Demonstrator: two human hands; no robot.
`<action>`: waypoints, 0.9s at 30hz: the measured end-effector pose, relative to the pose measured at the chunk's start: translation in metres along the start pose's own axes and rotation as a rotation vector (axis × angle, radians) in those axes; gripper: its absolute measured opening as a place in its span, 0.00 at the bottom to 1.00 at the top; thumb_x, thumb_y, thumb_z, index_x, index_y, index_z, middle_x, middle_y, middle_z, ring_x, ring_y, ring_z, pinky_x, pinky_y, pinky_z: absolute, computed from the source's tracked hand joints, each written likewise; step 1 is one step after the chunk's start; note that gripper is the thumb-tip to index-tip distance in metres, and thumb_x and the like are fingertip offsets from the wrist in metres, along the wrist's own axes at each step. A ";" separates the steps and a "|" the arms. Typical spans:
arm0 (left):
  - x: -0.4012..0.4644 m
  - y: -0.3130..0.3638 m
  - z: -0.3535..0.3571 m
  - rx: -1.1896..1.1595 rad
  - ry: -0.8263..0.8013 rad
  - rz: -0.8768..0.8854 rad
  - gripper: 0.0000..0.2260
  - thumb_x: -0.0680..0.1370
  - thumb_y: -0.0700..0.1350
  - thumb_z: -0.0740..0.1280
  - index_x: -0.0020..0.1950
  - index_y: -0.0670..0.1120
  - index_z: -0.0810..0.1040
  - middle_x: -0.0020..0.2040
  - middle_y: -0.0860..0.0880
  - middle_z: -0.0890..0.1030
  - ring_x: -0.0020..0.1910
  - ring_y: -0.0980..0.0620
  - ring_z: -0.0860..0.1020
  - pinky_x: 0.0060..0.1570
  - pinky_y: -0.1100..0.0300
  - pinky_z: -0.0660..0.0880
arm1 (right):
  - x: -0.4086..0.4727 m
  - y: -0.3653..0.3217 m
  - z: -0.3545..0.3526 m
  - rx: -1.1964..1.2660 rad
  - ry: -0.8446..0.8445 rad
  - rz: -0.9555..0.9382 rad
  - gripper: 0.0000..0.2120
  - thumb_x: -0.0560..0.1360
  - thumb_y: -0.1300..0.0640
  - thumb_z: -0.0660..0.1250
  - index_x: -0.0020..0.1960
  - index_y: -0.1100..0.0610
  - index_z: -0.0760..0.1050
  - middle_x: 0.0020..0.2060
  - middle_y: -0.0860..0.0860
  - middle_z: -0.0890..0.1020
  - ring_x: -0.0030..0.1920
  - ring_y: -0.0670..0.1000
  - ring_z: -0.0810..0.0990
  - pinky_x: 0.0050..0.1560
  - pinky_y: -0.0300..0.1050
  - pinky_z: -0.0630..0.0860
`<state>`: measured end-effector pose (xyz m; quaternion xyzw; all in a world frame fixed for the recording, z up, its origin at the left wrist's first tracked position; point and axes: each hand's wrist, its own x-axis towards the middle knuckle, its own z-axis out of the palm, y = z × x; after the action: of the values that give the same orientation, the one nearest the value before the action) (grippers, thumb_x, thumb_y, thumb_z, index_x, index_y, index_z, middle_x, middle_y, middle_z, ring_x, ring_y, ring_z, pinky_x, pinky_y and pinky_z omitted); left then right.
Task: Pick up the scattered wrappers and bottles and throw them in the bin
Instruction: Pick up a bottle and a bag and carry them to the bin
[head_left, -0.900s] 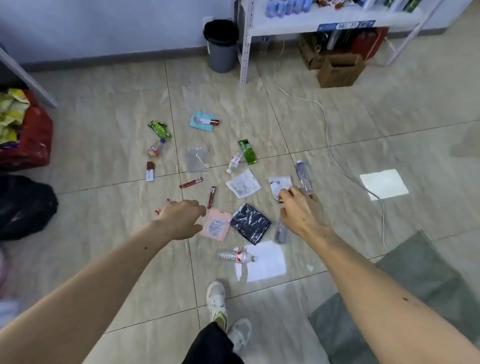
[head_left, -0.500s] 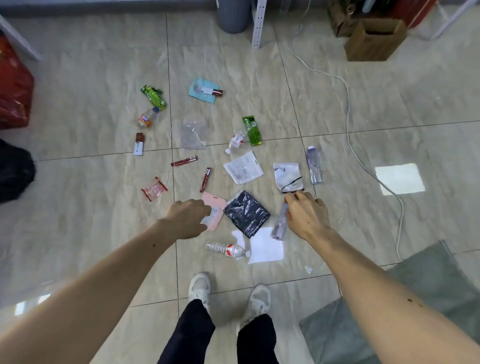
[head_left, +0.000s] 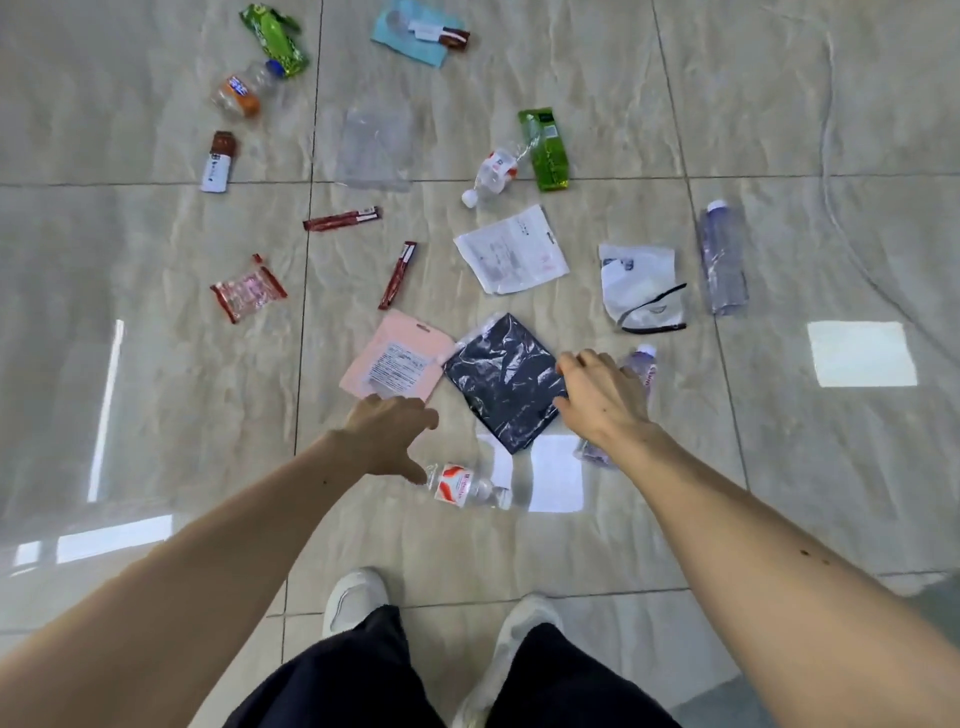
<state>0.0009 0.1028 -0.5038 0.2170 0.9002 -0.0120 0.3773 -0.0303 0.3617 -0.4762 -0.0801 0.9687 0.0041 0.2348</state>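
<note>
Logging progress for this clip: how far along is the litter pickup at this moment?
Nothing looks done: wrappers and bottles all lie on the tiled floor, and no bin is in view. In hand: nothing yet; the left hand hangs open by the pink flat pouch, the right hand over the dark crinkled plastic bag. Left: everything, including the far green snack wrapper.
</note>
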 end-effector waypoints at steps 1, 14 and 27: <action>0.017 -0.004 0.021 -0.019 -0.014 0.012 0.35 0.66 0.64 0.72 0.69 0.54 0.67 0.63 0.53 0.75 0.63 0.50 0.74 0.56 0.52 0.70 | 0.014 0.000 0.023 0.007 -0.008 0.004 0.21 0.76 0.49 0.68 0.65 0.55 0.69 0.60 0.54 0.76 0.62 0.56 0.74 0.58 0.54 0.71; 0.119 -0.029 0.138 0.116 -0.020 0.247 0.31 0.61 0.63 0.74 0.59 0.53 0.73 0.54 0.52 0.78 0.53 0.49 0.77 0.46 0.56 0.73 | 0.131 0.013 0.169 0.036 -0.119 0.202 0.52 0.67 0.33 0.71 0.77 0.56 0.48 0.71 0.61 0.63 0.68 0.63 0.67 0.65 0.56 0.66; 0.101 -0.091 0.134 -0.634 0.306 -0.004 0.05 0.66 0.48 0.70 0.39 0.48 0.81 0.38 0.54 0.73 0.36 0.57 0.71 0.38 0.63 0.69 | 0.114 0.014 0.183 0.076 -0.119 0.333 0.31 0.72 0.54 0.75 0.66 0.60 0.62 0.57 0.59 0.80 0.56 0.60 0.80 0.46 0.50 0.72</action>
<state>-0.0074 0.0342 -0.6817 0.0864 0.9057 0.3002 0.2865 -0.0490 0.3664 -0.6913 0.0906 0.9524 0.0109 0.2908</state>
